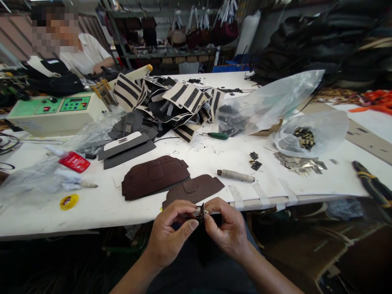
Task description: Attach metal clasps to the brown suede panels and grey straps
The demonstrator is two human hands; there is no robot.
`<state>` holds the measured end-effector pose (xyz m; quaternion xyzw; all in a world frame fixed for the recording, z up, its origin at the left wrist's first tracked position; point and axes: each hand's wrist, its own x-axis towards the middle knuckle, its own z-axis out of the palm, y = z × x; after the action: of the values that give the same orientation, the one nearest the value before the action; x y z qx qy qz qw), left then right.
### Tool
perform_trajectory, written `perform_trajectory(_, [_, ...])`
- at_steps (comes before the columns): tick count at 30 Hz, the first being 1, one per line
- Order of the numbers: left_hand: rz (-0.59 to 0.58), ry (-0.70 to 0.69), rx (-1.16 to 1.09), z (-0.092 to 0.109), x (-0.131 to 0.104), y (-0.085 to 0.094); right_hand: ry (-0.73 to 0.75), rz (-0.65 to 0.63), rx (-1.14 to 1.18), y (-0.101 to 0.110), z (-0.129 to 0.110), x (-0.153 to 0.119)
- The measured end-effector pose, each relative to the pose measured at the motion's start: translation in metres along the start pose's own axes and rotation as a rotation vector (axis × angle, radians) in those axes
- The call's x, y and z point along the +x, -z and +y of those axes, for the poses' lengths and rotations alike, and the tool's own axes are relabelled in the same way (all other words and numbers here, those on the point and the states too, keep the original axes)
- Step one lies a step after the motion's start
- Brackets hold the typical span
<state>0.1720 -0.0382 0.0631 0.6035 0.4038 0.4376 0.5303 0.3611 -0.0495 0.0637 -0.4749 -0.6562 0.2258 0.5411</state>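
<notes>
Between our two hands, just off the near edge of the worktop, we hold a small dark plate on edge. The fingers of our left hand are clamped on one side of it, and those of our right hand pinch the other side, by a thin brass-coloured bit. Our fingertips hide the rest. Just beyond our hands lies a small brown panel, touching a larger brown panel to its left. To the right we see a wrapped rod, then small dark metal squares, loose silver-coloured plates and a clear bag of metal fittings. Pliers lie at the far right. On our left are a yellow tape roll, a red bottle and grey panels. Farther out, a green-handled tool lies near a heap of striped pieces. A pale control box stands left of the heap; behind it we see a person in a white shirt, and bags hang at the back.
</notes>
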Motion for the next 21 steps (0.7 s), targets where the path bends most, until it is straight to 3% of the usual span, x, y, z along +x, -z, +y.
perform_trajectory(4, [-0.036,-0.07,0.103,0.0,0.009,0.002,-0.029,-0.033,0.051,-0.004,0.003,0.006])
perform_trajectory(8, [-0.058,0.003,0.144,-0.014,0.023,0.016,-0.074,-0.065,0.076,-0.005,0.015,0.015])
perform_trajectory(12, [0.011,-0.005,0.674,-0.03,0.047,0.032,-0.163,-0.051,-0.038,-0.009,0.043,0.027])
perform_trajectory(16, [-0.09,-0.038,1.128,-0.035,0.068,0.031,-0.242,-0.093,-0.125,-0.017,0.071,0.033])
perform_trajectory(19, [-0.106,-0.009,1.181,-0.036,0.076,0.027,-0.211,-0.112,-0.144,-0.022,0.08,0.032])
perform_trajectory(21, [-0.118,0.038,1.088,-0.036,0.079,0.026,-0.165,-0.11,-0.136,-0.023,0.081,0.029])
